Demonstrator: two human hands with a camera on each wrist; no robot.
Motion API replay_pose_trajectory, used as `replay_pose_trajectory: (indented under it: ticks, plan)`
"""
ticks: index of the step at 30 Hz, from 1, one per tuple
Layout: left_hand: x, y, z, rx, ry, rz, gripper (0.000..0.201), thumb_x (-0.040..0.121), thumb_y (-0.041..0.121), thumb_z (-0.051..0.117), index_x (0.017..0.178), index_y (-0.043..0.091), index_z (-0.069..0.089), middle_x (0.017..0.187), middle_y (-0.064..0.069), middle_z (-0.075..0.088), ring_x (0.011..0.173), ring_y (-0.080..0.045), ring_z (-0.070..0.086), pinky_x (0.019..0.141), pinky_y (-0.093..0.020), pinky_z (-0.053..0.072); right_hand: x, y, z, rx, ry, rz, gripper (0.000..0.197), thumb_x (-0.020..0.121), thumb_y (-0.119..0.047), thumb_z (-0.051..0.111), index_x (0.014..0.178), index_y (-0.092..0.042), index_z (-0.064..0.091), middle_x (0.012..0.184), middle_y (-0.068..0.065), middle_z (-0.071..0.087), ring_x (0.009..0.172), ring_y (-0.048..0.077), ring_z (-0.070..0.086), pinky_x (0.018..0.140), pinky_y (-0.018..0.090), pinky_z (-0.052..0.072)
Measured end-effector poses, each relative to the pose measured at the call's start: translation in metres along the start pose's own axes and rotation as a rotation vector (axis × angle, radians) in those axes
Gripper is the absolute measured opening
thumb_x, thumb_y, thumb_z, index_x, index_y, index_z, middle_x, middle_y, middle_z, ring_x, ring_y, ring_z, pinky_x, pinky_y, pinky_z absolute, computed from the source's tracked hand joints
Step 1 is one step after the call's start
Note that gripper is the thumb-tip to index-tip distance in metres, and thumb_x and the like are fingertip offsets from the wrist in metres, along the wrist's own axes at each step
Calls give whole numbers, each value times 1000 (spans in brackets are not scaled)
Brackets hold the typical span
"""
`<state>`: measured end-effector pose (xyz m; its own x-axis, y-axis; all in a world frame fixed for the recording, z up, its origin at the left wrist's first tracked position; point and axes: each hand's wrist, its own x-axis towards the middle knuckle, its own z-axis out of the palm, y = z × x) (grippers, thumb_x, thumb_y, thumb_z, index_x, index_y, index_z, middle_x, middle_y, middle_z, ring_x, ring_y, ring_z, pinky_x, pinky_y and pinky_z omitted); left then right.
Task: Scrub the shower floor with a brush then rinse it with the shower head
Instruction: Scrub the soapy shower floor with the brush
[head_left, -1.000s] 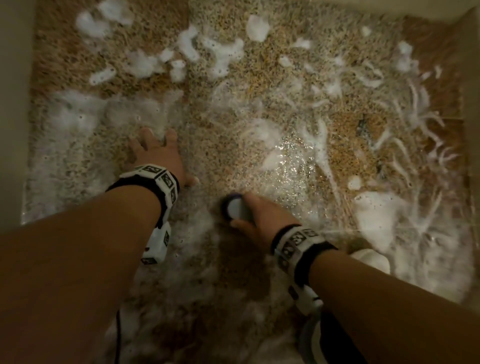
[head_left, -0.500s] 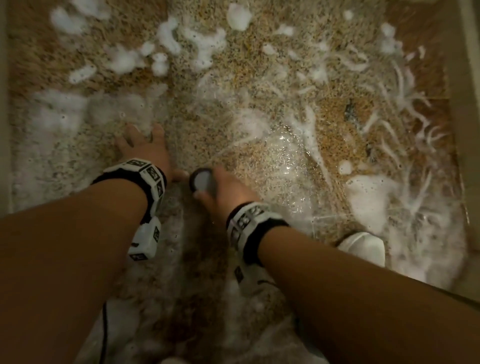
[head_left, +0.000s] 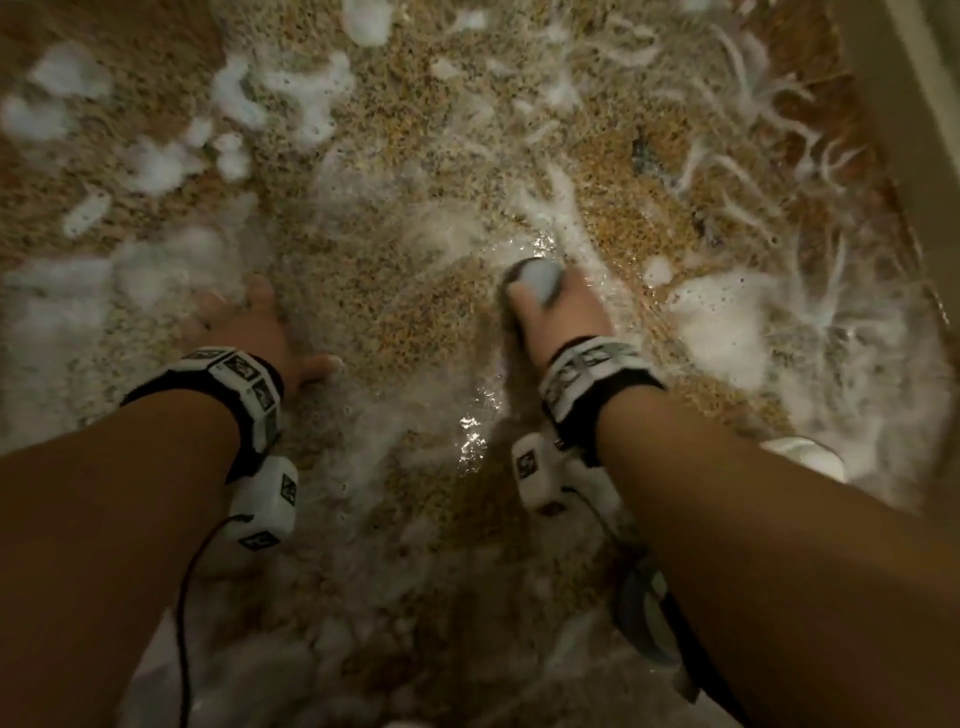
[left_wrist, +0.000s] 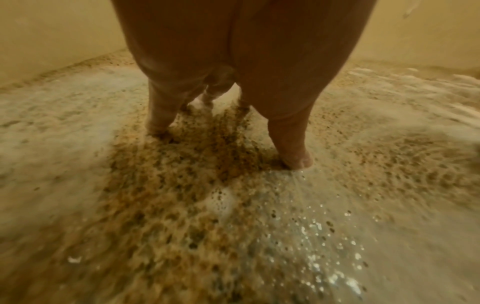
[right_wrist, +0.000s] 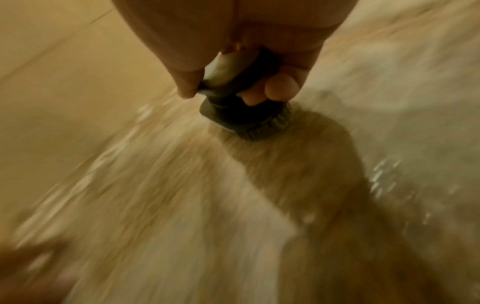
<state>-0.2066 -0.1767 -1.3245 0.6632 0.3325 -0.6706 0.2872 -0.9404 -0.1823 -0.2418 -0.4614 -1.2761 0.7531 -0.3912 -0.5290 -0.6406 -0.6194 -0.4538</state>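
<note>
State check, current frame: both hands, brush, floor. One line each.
left hand: fingers spread, pressed on the floor, holds nothing
right hand: grips the brush
brush: bristles down on the floor, view blurred
shower floor: wet, partly covered in white foam, not rinsed

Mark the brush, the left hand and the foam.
brush (right_wrist: 246, 115), right wrist view, dark head above the bristles.
left hand (head_left: 249, 332), head view, back of the hand.
foam (head_left: 722, 312), head view, middle of a white patch.
</note>
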Motion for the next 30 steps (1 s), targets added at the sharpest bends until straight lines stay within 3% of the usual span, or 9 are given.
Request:
replay_pose_trajectory:
  ticks: [4,8,11,15,17,20,24,26,30]
  plan:
    - [5,2,-4,20,10,0,146,59,81,79,165,27,-5,169,-25,-1,150,-55,20,115,-66,36,-50,-8,48,-249,-389,-332,52,96,-55,55,134,-22,43,120,7,65,102,31,65,81,40,54]
    - [1,10,-13,29,3,-3,154,51,85,76,166,18,-1,168,-28,7,152,-52,18,117,-62,35,-39,44,10,-187,-196,-207,45,95,-60,53,121,-25,41,88,-4,59,76,19,61,61,27,44]
    - [-12,23,-23,79,-19,33,136,68,74,81,165,14,8,167,-25,18,151,-48,24,118,-55,36,-13,82,-40,-50,25,25,41,96,-54,55,123,-24,45,81,-9,47,62,4,42,51,20,28]
    - [-36,63,-32,49,-44,206,113,77,67,80,164,37,14,172,-13,6,149,-48,30,115,-58,41,28,103,-93,-17,194,301,60,96,-55,51,134,-9,44,104,10,57,79,30,56,65,30,38]
    - [-46,88,-34,32,-48,269,110,83,66,75,164,41,6,172,-11,-5,151,-49,23,116,-60,38,35,89,-94,28,162,287,51,99,-48,49,126,-5,47,103,11,58,92,35,61,65,30,39]
    - [-59,127,-30,-44,-70,271,111,84,63,76,165,35,7,172,-14,-14,155,-49,13,119,-60,34,11,49,-54,43,-15,114,27,102,-39,50,111,-14,45,87,1,49,66,10,47,49,22,29]
    - [-54,146,-24,-98,-83,135,140,68,71,83,164,31,-10,170,-20,-15,156,-49,-3,123,-64,22,-21,36,-8,-203,-275,-167,51,95,-56,56,129,-21,39,93,0,56,78,23,59,61,29,43]
    - [-49,150,-23,-58,-114,85,151,63,77,82,160,32,-26,170,-21,-19,156,-50,-6,125,-63,15,-13,55,-24,-179,-205,-105,53,96,-56,56,133,-21,41,96,-1,55,82,22,57,70,31,44]
    - [-46,151,-15,-33,-118,12,165,53,74,89,156,35,-33,164,-21,-32,155,-53,-7,123,-67,17,31,103,-85,-56,83,165,54,96,-56,55,132,-17,44,101,6,59,71,21,54,61,27,38]
